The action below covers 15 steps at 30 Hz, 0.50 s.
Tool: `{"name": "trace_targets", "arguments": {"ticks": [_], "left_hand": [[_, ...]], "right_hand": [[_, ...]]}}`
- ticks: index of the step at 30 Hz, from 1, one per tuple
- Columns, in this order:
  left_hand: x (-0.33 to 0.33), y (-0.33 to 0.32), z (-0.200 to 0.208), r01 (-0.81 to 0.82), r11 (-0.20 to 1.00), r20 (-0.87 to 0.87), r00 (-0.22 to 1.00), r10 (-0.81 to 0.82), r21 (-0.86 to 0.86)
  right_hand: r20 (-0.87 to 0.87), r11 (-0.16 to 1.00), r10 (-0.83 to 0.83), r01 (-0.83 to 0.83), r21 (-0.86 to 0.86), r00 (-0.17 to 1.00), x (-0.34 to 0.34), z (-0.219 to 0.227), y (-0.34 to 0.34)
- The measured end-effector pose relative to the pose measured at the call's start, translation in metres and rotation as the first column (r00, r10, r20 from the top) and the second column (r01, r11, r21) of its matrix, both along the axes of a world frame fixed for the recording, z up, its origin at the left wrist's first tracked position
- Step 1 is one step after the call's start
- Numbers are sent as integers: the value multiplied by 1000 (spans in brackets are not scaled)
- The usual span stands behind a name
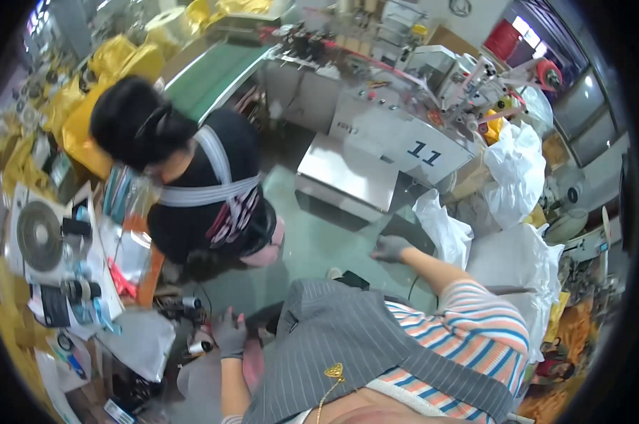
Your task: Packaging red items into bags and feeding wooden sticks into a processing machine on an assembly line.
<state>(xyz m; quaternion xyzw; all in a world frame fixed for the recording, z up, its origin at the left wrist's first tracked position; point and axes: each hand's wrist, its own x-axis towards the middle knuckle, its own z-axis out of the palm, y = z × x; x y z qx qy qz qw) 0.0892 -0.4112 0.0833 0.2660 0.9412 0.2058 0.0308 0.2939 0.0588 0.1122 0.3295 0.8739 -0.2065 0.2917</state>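
Observation:
My left hand (229, 333), in a grey glove with bare fingertips, is held low at my side with its fingers apart and nothing in it. Beside it are a pink seat edge (253, 366) and a small white-and-dark cylinder (200, 348). My right hand (390, 249), also in a grey glove, hangs over the green floor (312, 251) with its fingers curled in; I see nothing in it. Just right of that hand is a white plastic bag (443, 230). A metal box (348, 173) stands beyond it.
A person (210, 184) in dark clothes stands at my front left. Left of them is a cluttered bench with a round fan (39, 236). A white machine cabinet (397, 131) and green conveyor belt (220, 74) stand ahead. White bags (514, 173) crowd the right; a cable (413, 288) lies on the floor.

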Motion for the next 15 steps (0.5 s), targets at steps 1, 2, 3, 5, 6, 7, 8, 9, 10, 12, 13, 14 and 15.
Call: {"name": "trace_targets", "arguments": {"ticks": [1,2,3,5,6,7,8,9,10,12,13,14,15], "left_hand": [[-5,30,-11,88,994,-76,994,-83,64],[-10,67,-5,173,978,-41,985,-169,116],[-7,107,8,248,953,-18,968,-249,173],[8,169,34,406,889,0,910,-415,215],[10,200,48,418,884,-11,905,-425,208],[10,229,63,465,854,93,864,-495,234],[11,252,72,500,827,201,809,-552,258],[6,273,75,492,821,148,825,-546,290],[-5,297,79,500,820,142,823,-550,280],[-29,346,86,445,829,122,853,-508,338],[-42,373,85,406,835,148,862,-485,371],[-57,401,84,399,820,138,862,-489,410],[-73,432,82,398,820,141,861,-488,410]], "right_hand": [[22,994,-65,67,-86,998,29,3,17],[11,980,-132,132,-151,991,49,6,29],[-6,959,-191,185,-212,982,65,12,39],[-64,897,-319,280,-342,945,74,16,58],[-103,860,-382,313,-404,918,71,19,67],[-221,862,-419,310,-400,881,69,4,78],[-225,859,-421,306,-410,879,55,9,90],[-266,833,-451,294,-469,852,33,20,100],[-305,804,-486,282,-524,819,8,29,110],[-383,848,-425,215,-484,820,-42,38,127],[-433,853,-385,136,-503,815,-64,38,135],[-480,854,-343,55,-517,808,-86,38,146],[-472,814,-290,-45,-579,832,-108,45,162]]}}
